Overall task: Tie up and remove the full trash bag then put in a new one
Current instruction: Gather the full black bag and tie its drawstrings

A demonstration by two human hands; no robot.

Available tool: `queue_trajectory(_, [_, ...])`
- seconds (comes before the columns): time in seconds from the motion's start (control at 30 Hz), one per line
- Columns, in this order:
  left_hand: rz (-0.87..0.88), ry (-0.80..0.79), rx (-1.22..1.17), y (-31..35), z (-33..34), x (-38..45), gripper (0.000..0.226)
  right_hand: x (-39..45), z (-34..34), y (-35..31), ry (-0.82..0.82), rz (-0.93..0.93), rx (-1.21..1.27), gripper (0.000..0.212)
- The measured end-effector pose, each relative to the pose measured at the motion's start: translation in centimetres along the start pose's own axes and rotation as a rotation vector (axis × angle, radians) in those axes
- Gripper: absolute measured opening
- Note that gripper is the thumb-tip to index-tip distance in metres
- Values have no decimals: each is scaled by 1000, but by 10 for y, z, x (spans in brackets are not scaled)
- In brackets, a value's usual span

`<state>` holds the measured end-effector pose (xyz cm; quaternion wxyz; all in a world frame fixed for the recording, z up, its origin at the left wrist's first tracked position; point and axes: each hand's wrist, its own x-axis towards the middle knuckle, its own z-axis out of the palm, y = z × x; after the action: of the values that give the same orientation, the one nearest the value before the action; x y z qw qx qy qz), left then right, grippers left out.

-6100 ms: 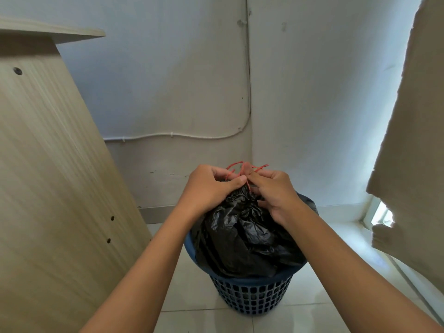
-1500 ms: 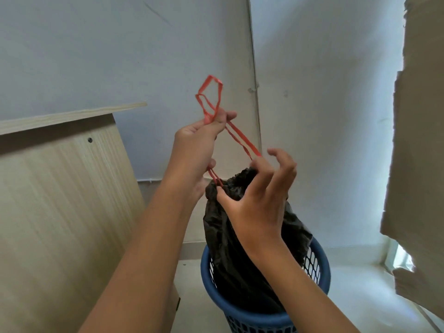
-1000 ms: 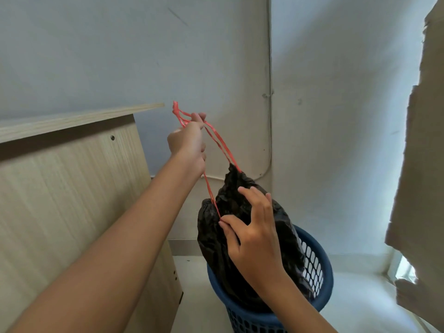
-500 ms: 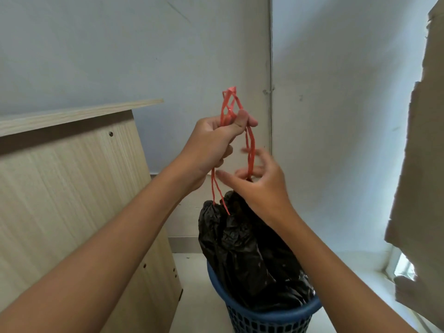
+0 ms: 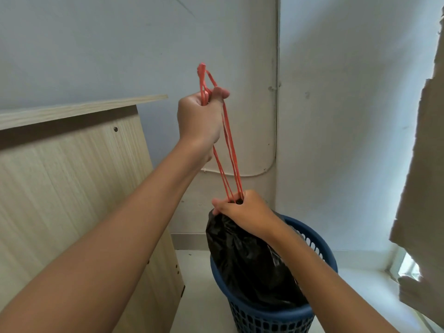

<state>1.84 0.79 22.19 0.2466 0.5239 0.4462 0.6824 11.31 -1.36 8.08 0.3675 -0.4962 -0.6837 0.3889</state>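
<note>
Left hand (image 5: pixel 199 116) grips red drawstrings (image 5: pixel 228 150) taut above right hand (image 5: pixel 242 212), which pinches black bag (image 5: pixel 247 265) neck; blue basket (image 5: pixel 269 316) rim below, wooden panel (image 5: pixel 72 176) left.

The bag (image 5: pixel 249 265) sits in the bin (image 5: pixel 274 316), which stands on the floor (image 5: pixel 197 296) in the far corner. The desk (image 5: pixel 72 179) stands left of the bin. Cardboard (image 5: pixel 427 188) hangs at right.

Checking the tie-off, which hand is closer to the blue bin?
Right. The right hand grips the black bag's neck just above the blue bin; the left hand holds the red drawstring high above.
</note>
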Motion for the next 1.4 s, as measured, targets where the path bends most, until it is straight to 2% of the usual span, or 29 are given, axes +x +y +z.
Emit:
queue_trajectory(0.13, [-149, 19, -100, -13, 10, 3, 26, -7, 3, 15, -10, 14, -70, 32])
queue_trajectory(0.23, [-298, 47, -223, -27, 10, 10, 24, -6, 4, 21, -26, 24, -135, 46])
queue_trajectory(0.33, [-305, -2, -157, -42, 11, 7, 23, -18, 10, 28, -39, -11, -100, 46])
queue_trajectory(0.5, [-359, -124, -115, -56, 16, 3, 21, -24, -2, 28, 174, -109, 381, 54])
queue_trajectory(0.6, [-400, -215, -87, -56, 19, 4, 19, -14, -2, 33, 286, -117, 386, 48])
queue_trajectory(0.8, [-537, -279, -67, -72, 25, 14, 30, -4, -2, 38, 373, 3, 680, 42])
queue_trajectory(0.93, [-611, -368, -75, -91, 29, 5, 9, -3, -3, 34, 343, 89, 891, 38])
queue_trajectory(1.0, [-615, -382, -76, -95, 32, 1, 11, -5, -3, 34, 278, 137, 935, 35])
queue_trajectory(1.03, [-613, -385, -84, -95, 34, 0, 15, -5, -2, 36, 226, 158, 909, 41])
queue_trajectory(1.13, [-603, -395, -137, -91, 37, -2, 18, -6, 0, 44, 69, 211, 772, 84])
queue_trajectory(1.17, [-597, -395, -150, -89, 37, -1, 18, -7, 0, 47, 36, 214, 730, 92])
queue_trajectory(1.2, [-585, -395, -153, -86, 37, 0, 16, -7, 1, 49, 19, 205, 700, 89])
queue_trajectory(1.3, [-533, -389, -97, -82, 31, 3, 18, -5, -2, 53, 103, 144, 745, 41])
queue_trajectory(1.33, [-516, -377, -81, -84, 28, 3, 19, -3, -5, 54, 161, 130, 799, 32])
queue_trajectory(1.4, [-483, -339, -72, -92, 21, -2, 22, 3, -13, 56, 273, 108, 894, 30])
